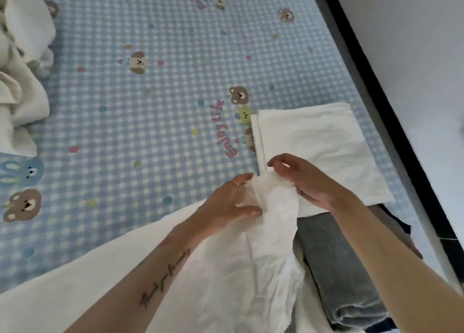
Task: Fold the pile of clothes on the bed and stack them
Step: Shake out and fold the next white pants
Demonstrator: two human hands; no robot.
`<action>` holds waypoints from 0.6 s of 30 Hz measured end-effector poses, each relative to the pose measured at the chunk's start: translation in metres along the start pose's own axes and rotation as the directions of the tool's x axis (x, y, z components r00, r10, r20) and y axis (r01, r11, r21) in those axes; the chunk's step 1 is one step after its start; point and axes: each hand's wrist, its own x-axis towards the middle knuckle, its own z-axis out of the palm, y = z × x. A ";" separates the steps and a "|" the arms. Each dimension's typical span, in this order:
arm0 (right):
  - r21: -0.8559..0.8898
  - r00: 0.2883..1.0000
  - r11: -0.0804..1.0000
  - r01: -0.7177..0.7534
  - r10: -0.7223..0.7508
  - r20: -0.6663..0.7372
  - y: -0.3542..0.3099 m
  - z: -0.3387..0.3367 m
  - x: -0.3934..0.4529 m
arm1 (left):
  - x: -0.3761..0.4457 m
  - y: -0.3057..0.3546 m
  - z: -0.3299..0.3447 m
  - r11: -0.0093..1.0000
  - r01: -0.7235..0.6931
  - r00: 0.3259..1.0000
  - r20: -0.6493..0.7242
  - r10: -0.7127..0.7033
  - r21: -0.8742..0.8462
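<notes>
A white garment (263, 252) hangs bunched between my two hands above the near edge of the bed. My left hand (231, 202) pinches its top edge between thumb and fingers. My right hand (306, 179) grips the same bunched edge from the right, fingers curled. Behind my hands a folded white cloth (324, 146) lies flat on top of a stack, with folded grey denim (336, 270) showing below it. A pile of unfolded cream clothes (20, 63) sits at the far left of the bed.
The bed wears a blue checked sheet (140, 121) with bear prints. Its dark frame (391, 111) runs along the right, with pale floor beyond. A white cloth (75, 287) spreads across the near left.
</notes>
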 end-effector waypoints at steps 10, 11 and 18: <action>0.004 0.920 0.980 -0.200 0.189 -0.344 0.119 0.068 -0.048 | -0.089 -0.010 -0.048 0.990 0.063 0.934 0.343 -0.103 0.127; -0.031 0.909 0.980 -0.196 0.170 -0.382 0.122 0.080 -0.051 | -0.095 -0.011 -0.047 0.983 0.069 0.923 0.363 -0.127 0.170; -0.073 0.921 0.982 -0.174 0.136 -0.364 0.127 0.160 -0.044 | -0.131 -0.024 -0.061 0.844 0.110 0.765 0.497 -0.409 0.524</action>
